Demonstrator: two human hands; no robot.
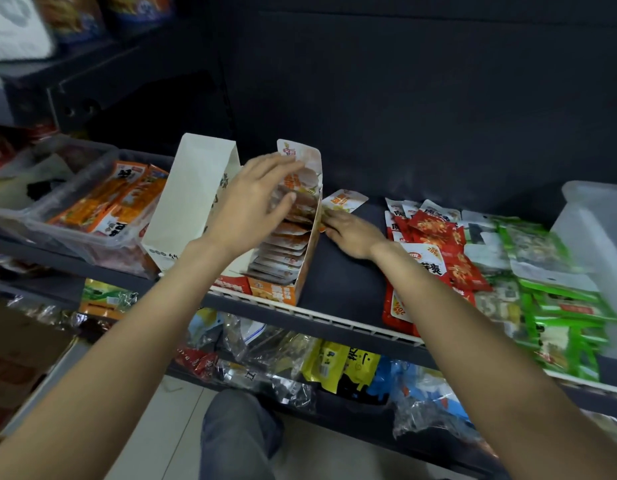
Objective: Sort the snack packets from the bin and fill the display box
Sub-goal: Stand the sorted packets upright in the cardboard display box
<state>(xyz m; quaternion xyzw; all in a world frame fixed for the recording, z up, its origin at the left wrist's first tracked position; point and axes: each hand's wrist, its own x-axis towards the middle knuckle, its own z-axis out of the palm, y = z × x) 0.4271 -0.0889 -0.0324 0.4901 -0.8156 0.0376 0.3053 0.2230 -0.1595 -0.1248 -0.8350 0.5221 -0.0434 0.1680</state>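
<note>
Head view: the box (302, 268) stood on the shelf (338, 282), a row of packets (286, 244) standing inside, and the left hand (251, 199) reached over them with straight, spread fingers touching the top packets. The right hand (352, 233) lay just right of the box, pinching a loose packet (341, 202) against its wall. Red packets (438, 244) and green ones (556, 299) sat piled further right, with a clear bin (75, 202) of orange packs at left.

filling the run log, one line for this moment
left hand on box packets | right hand beside display box
</note>
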